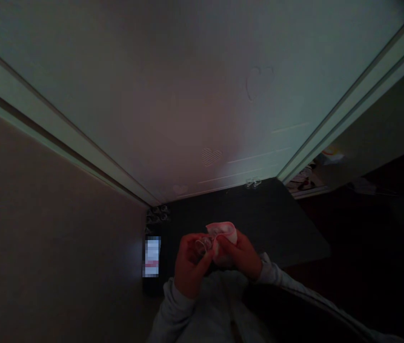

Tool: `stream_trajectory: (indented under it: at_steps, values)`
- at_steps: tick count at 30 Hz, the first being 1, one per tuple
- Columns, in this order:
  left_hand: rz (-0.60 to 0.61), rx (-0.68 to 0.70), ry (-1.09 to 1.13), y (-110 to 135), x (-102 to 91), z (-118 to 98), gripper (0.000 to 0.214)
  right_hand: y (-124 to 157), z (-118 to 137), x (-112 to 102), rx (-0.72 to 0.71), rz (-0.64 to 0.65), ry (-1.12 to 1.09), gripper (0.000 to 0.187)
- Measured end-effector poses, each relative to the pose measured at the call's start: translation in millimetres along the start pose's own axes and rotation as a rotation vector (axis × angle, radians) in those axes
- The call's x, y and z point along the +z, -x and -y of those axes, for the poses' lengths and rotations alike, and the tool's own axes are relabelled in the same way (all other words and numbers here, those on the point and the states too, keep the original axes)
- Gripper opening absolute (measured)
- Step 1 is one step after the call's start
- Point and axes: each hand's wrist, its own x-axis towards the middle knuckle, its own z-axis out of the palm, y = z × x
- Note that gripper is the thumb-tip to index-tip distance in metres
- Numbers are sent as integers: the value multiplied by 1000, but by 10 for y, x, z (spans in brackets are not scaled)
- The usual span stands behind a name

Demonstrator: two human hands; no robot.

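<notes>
Pale panel (151,85): the biggest thing in view, rising behind the dark surface (266,219), with an outlined heart (253,85) at upper right and a striped heart (211,156) lower down.
Side wall (44,214): brownish and dim, along the left.
Surface: dark, its back edge along the foot of the panel.
Sleeves (176,305): light grey, reaching in from the bottom of the view to both hands.
Left hand: the person's left hand (189,267) grips a clear piece (203,245) between thumb and fingers.
Right hand: the person's right hand (241,252) pinches a pink-edged cloth (226,228), thumb on its near side.
Lit screen (151,257): left of the hands, near the side wall, its content pixelated.
Cloth: curled, pale inside, held between the hands and close against the clear piece.
Clear group (158,213): several small pieces at the surface's back left corner.
Clear pair (253,183): at the back edge, well apart from the group.
Held clear piece: smallest, partly hidden by fingers, exact shape hard to tell.
</notes>
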Motion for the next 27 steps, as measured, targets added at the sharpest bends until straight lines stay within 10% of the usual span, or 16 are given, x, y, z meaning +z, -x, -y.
stream_trajectory:
  at_steps: [27]
  values:
    - [230, -380, 3, -105, -21, 158, 58, 25, 36, -171, -375, 50, 421, 31]
